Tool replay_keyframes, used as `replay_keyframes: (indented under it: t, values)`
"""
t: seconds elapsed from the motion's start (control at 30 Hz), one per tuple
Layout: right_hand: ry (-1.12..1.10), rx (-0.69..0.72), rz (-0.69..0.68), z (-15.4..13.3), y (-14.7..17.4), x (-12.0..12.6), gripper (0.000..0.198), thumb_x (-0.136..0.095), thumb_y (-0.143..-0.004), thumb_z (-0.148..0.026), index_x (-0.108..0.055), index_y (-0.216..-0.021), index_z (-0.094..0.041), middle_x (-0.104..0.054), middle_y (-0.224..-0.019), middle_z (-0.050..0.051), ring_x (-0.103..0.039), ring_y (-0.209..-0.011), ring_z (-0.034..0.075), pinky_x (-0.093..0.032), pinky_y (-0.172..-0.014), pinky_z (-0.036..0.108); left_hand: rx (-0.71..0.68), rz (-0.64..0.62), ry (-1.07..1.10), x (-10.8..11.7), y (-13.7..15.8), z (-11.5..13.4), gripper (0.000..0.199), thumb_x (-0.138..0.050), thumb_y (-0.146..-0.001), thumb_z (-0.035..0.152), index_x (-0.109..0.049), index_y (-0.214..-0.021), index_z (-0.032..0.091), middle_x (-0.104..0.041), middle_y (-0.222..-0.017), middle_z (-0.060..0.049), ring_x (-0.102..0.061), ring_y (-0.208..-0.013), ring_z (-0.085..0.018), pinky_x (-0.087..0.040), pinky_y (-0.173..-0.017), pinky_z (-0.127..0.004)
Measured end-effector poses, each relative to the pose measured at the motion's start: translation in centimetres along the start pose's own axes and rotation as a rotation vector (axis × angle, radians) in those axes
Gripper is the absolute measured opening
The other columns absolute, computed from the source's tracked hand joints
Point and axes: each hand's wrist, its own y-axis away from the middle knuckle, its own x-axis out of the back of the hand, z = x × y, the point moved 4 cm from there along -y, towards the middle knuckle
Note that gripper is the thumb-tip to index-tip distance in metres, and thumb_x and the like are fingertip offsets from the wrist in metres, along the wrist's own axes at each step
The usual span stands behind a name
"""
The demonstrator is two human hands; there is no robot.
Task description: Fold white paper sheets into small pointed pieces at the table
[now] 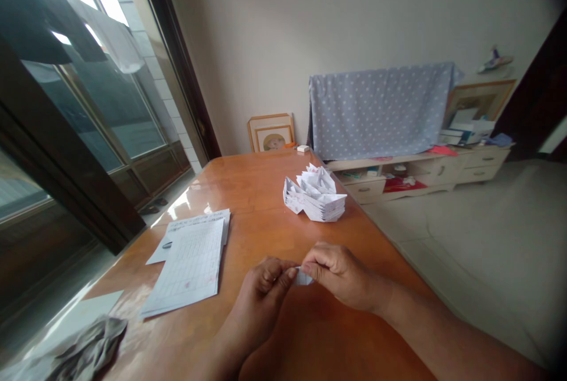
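Between my two hands is a small folded piece of white paper (303, 278), held just above the brown wooden table (261, 233). My left hand (268, 286) pinches its left end between thumb and forefinger. The thumb and fingers of my right hand (334, 272) close on its upper right part, so much of the paper is hidden. Beyond my hands stands a cluster of folded white paper pieces (316, 198), nested in stacked rows with pointed tips. To the left lie printed paper sheets (190, 269), slightly fanned.
A grey crumpled cloth (95, 345) lies at the table's near left. At the far end are a small white box (303, 149) and leaning picture frames (271, 133). A dotted cloth (381, 112) hangs over something on the low cabinet (482, 165). Glass windows (110, 115) stand left.
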Motion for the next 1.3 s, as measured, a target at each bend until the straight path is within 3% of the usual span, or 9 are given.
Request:
replay_keyframes:
  t: [0.17, 0.33, 0.43, 0.53, 0.7, 0.87, 1.03, 1.17, 1.3]
  values:
    - [0.038, 0.023, 0.012, -0.3, 0.1, 0.5, 0.027, -0.053, -0.100, -0.036, -0.066, -0.081, -0.021, -0.062, -0.075, 0.002, -0.058, -0.073, 0.016, -0.044, -0.069, 0.028, 0.126, -0.031, 0.257, 0.2, 0.1, 0.1, 0.031, -0.057, -0.096, 0.042, -0.077, -0.107, 0.022, -0.075, -0.101, -0.006, -0.066, -0.095, -0.023, -0.051, -0.092, -0.034]
    - [0.074, 0.062, 0.039, -0.4, 0.0, 0.9, 0.026, -0.053, -0.100, -0.034, -0.067, -0.082, -0.021, -0.064, -0.076, 0.002, -0.059, -0.075, 0.016, -0.044, -0.070, 0.029, 0.197, 0.090, 0.236, 1.1, 0.1, -0.5, 0.032, -0.055, -0.096, 0.042, -0.077, -0.109, 0.023, -0.074, -0.115, -0.006, -0.063, -0.115, -0.026, -0.047, -0.102, -0.036]
    - [0.076, 0.086, 0.037, -0.6, 0.1, 0.7, 0.026, -0.053, -0.100, -0.034, -0.067, -0.082, -0.022, -0.064, -0.076, 0.002, -0.059, -0.076, 0.016, -0.044, -0.070, 0.029, 0.134, 0.018, 0.246, 0.5, 0.0, -0.5, 0.031, -0.061, -0.093, 0.043, -0.076, -0.105, 0.018, -0.076, -0.103, -0.008, -0.067, -0.100, -0.025, -0.051, -0.091, -0.035]
    - [0.047, 0.083, 0.049, -0.8, 0.2, 0.5, 0.026, -0.054, -0.099, -0.035, -0.067, -0.080, -0.021, -0.064, -0.075, 0.002, -0.059, -0.074, 0.016, -0.044, -0.069, 0.028, 0.083, 0.026, 0.246, 0.1, 0.0, -0.2, 0.027, -0.065, -0.091, 0.041, -0.075, -0.092, 0.015, -0.074, -0.090, -0.008, -0.066, -0.087, -0.022, -0.051, -0.081, -0.031]
    - [-0.053, 0.000, 0.097, -0.4, 0.0, 0.4, 0.022, -0.059, -0.096, -0.036, -0.068, -0.084, -0.020, -0.065, -0.079, 0.002, -0.060, -0.076, 0.016, -0.045, -0.070, 0.028, 0.057, 0.070, 0.291, 0.3, -0.1, 0.3, 0.025, -0.062, -0.094, 0.038, -0.072, -0.089, 0.016, -0.071, -0.087, -0.005, -0.062, -0.086, -0.018, -0.048, -0.082, -0.028]
    - [-0.091, -0.020, 0.037, -0.1, 0.0, 0.7, 0.028, -0.054, -0.099, -0.037, -0.070, -0.084, -0.020, -0.064, -0.077, 0.001, -0.059, -0.073, 0.015, -0.044, -0.068, 0.027, 0.097, 0.099, 0.273, 0.8, -0.1, -0.2, 0.027, -0.061, -0.095, 0.040, -0.070, -0.088, 0.016, -0.068, -0.084, -0.003, -0.060, -0.082, -0.016, -0.047, -0.079, -0.027]
    - [-0.063, -0.007, 0.002, -0.1, 0.3, 0.8, 0.026, -0.057, -0.097, -0.037, -0.071, -0.083, -0.020, -0.063, -0.077, 0.000, -0.059, -0.074, 0.015, -0.043, -0.069, 0.027, 0.053, 0.082, 0.171, 0.5, -0.1, -0.2, 0.023, -0.069, -0.089, 0.039, -0.073, -0.094, 0.017, -0.072, -0.092, -0.005, -0.063, -0.090, -0.019, -0.047, -0.084, -0.029]
    - [-0.255, -0.097, -0.004, 1.1, -0.1, 0.2, 0.026, -0.058, -0.096, -0.040, -0.070, -0.087, -0.018, -0.066, -0.080, 0.001, -0.059, -0.075, 0.015, -0.045, -0.069, 0.026, 0.092, 0.104, 0.247, 0.4, -0.2, -0.5, 0.024, -0.068, -0.089, 0.039, -0.073, -0.087, 0.016, -0.069, -0.081, -0.003, -0.060, -0.080, -0.017, -0.046, -0.076, -0.026]
    - [-0.338, -0.092, 0.022, 2.5, -0.7, 0.1, 0.031, -0.055, -0.098, -0.041, -0.069, -0.085, -0.017, -0.064, -0.079, 0.001, -0.057, -0.076, 0.015, -0.044, -0.068, 0.025, 0.136, 0.148, 0.317, 0.6, -0.3, -1.5, 0.025, -0.068, -0.089, 0.041, -0.070, -0.085, 0.016, -0.064, -0.077, -0.001, -0.054, -0.073, -0.013, -0.043, -0.071, -0.023]
